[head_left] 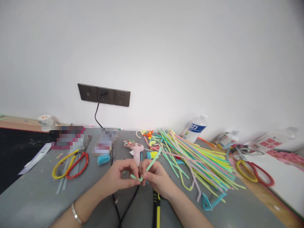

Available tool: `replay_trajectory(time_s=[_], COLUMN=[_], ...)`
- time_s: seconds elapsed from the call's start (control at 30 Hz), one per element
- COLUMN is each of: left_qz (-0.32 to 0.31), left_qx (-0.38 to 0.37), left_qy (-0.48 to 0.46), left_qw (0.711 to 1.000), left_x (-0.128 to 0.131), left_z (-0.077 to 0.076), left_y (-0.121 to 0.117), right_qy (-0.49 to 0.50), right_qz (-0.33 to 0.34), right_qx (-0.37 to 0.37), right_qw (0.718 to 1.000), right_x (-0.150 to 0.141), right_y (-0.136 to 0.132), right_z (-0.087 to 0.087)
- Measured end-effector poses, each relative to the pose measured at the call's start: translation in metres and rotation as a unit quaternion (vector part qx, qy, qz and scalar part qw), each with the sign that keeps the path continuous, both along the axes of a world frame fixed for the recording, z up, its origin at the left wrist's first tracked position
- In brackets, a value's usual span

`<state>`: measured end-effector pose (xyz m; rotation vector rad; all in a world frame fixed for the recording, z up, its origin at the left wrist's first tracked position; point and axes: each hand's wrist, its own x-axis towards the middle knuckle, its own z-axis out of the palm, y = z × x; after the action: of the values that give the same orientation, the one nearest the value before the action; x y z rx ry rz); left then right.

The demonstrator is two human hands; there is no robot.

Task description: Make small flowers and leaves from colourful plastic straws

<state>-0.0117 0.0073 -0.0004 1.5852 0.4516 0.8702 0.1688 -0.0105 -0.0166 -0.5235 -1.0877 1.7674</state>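
Observation:
A light green pipe cleaner (152, 162) is pinched between my two hands above the grey mat. My left hand (123, 173) grips its bent lower end, fingertips pressed together. Close beside it, my right hand (155, 177) pinches the same piece near the bend, and its long end slants up to the right. Just beyond my fingers lies a pink glue gun (137, 151). Under my right hand a black and yellow tool handle (156, 209) points toward me. Small blue and yellow coiled pieces (152, 155) sit behind that hand.
A pile of coloured pipe cleaners (201, 161) spreads to the right, with a white bottle (194, 129) behind. Red-and-yellow scissors (77, 163) lie left, another pair of scissors (254, 172) far right. A black cord (129, 204) crosses the grey mat (92, 205). Wall sockets (104, 95) are ahead.

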Motion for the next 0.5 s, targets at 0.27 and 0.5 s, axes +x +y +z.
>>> replay_trajectory(time_s=[0.27, 0.5], left_qz=[0.056, 0.044], left_qx=[0.07, 0.076], left_qy=[0.025, 0.029], left_qw=[0.996, 0.996], left_x=[0.0001, -0.0007], left_z=[0.0036, 0.0022], left_y=[-0.0005, 0.0005], right_qy=[0.0, -0.026], right_qz=[0.007, 0.002], right_qx=[0.032, 0.063], right_qw=[0.999, 0.998], right_x=[0.0014, 0.0005], right_y=[0.0003, 0.0004], right_z=[-0.0034, -0.0034])
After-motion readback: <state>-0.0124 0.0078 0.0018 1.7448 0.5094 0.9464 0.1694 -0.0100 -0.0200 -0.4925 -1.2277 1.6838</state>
